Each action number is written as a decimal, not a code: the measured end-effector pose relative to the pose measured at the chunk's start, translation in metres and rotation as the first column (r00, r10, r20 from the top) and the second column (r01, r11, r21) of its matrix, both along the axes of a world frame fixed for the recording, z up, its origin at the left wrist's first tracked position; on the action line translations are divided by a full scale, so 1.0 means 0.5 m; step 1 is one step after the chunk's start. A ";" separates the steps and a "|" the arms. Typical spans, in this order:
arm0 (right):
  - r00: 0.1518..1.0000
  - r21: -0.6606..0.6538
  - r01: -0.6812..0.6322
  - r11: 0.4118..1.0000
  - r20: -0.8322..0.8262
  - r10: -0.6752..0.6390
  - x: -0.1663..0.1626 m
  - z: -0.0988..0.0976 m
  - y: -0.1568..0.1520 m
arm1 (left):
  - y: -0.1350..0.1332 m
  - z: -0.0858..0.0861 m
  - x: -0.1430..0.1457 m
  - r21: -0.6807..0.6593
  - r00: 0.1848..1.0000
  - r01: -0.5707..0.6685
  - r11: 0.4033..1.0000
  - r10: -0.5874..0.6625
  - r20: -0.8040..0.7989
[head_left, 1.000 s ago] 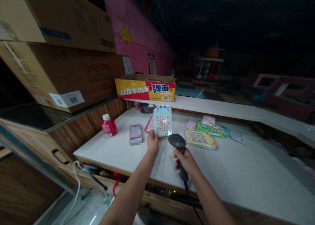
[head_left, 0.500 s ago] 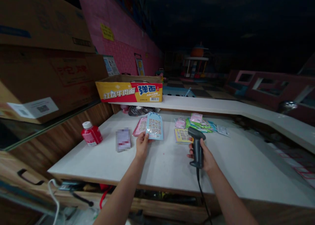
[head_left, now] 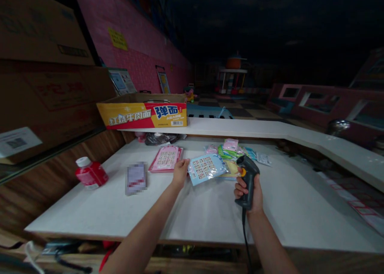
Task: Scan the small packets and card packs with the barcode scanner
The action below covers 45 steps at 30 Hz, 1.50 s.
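In the head view, a dim room with a pink wall (head_left: 141, 62) lies behind the white table (head_left: 210, 210). I count one blue card sheet (head_left: 207, 168), one barcode scanner (head_left: 248, 180), one red bottle (head_left: 91, 174) and two brown cartons (head_left: 57, 102), stacked at the left. The grip of the left hand (head_left: 180, 174) pinches the left edge of the blue card sheet, which is tilted, between a pink stack (head_left: 166, 159) and the scanner. The grip of the right hand (head_left: 257, 194) is wrapped around the scanner handle. The sheet is flat and shiny; the scanner is of dark plastic, with a cable hanging down. Behind the sheet, a yellow card (head_left: 231, 168) is partly covered, near small glossy packets (head_left: 231, 145). An open-topped cardboard box (head_left: 141, 116) stands on the ledge (head_left: 240, 126).
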State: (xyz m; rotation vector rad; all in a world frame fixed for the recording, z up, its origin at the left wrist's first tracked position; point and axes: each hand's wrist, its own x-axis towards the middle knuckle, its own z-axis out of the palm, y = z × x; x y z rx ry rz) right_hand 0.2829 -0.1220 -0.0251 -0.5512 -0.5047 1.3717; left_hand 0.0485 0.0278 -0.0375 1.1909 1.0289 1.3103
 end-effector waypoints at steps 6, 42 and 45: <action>0.999 -0.006 -0.005 1.000 -0.031 0.005 0.002 0.001 0.004 | 0.064 -0.002 0.089 0.157 0.934 -0.040 0.987 0.093 -0.344; 0.974 0.005 -0.122 0.992 -0.189 0.121 0.007 -0.031 0.003 | -0.090 0.038 -0.125 0.440 -0.045 -0.223 0.870 0.441 -0.896; 0.977 -0.003 -0.117 0.993 -0.182 0.115 0.006 -0.032 0.004 | -0.106 0.031 -0.130 0.433 -0.009 -0.179 0.883 0.439 -0.898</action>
